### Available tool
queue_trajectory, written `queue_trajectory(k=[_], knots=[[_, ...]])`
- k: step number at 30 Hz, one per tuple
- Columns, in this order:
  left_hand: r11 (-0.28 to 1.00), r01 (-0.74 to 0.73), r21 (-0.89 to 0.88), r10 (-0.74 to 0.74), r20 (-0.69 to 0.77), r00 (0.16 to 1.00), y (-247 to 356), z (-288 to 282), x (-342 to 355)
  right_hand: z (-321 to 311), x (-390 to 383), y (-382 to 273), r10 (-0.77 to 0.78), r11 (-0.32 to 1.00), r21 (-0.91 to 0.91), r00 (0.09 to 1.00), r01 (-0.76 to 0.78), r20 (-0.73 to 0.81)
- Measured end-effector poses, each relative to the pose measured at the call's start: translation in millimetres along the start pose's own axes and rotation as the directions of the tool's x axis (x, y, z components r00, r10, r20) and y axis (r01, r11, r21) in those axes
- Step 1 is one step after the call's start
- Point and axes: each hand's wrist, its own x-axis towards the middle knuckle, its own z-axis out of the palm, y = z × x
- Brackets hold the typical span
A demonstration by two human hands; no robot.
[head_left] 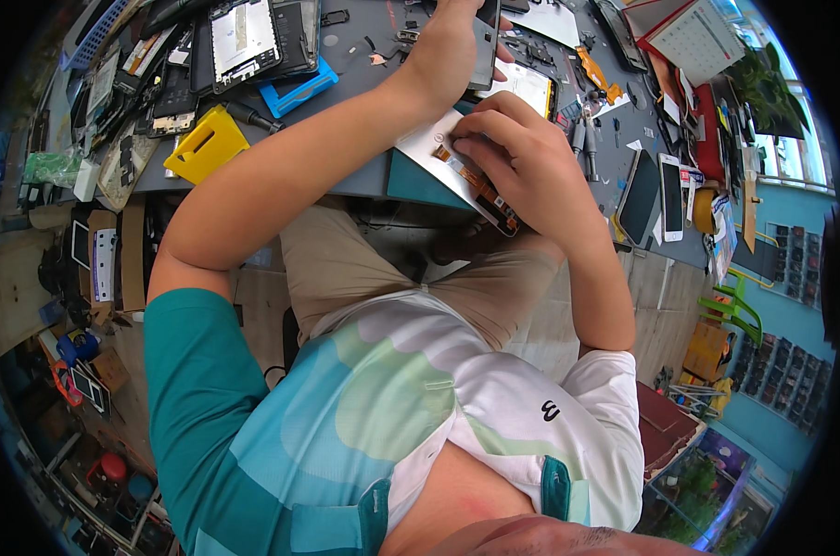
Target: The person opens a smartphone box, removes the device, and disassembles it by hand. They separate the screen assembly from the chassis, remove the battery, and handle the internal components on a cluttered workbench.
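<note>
At the far middle of the desk my left hand [448, 51] is closed around a dark, flat phone body [485, 46], its fingertips showing past the right edge. Nearer to me, a silvery phone screen panel [426, 146], seen from its back, lies at a slant and reaches past the desk's front edge. An orange-brown flex cable [466, 171] runs along it to a dark end. Over this panel is my right hand [522, 153], with thumb and forefinger pinched together by the cable's upper end. Whatever lies between those fingertips is too small to make out.
Under the panel is a teal mat [418, 179]. A yellow plastic holder [207, 145], a blue stand [298, 88] and piled phone parts [244, 42] crowd the left. On the right lie a dark phone [637, 197], a white phone [670, 196] and screwdrivers [584, 139].
</note>
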Motion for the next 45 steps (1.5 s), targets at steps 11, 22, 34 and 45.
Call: queue_trajectory(k=[11,22,34,45], knots=[[0.999,-0.003,-0.035,0.004,0.014,1.000,-5,2,-1,-8,-10,-7,0.165,0.976,0.144,0.986,-0.166,0.020],[0.999,0.007,-0.038,-0.006,0.025,1.000,-6,1,1,-6,-14,-4,0.225,0.935,0.293,0.972,-0.198,-0.061],[0.997,0.081,-0.019,-0.082,-0.072,0.994,10,12,-4,-76,-57,44,0.154,0.867,-0.291,0.772,-0.405,-0.616],[0.987,-0.161,-0.024,0.156,-0.133,0.979,45,7,7,-83,-83,72,-0.003,0.586,-0.625,0.770,-0.516,-0.638]])
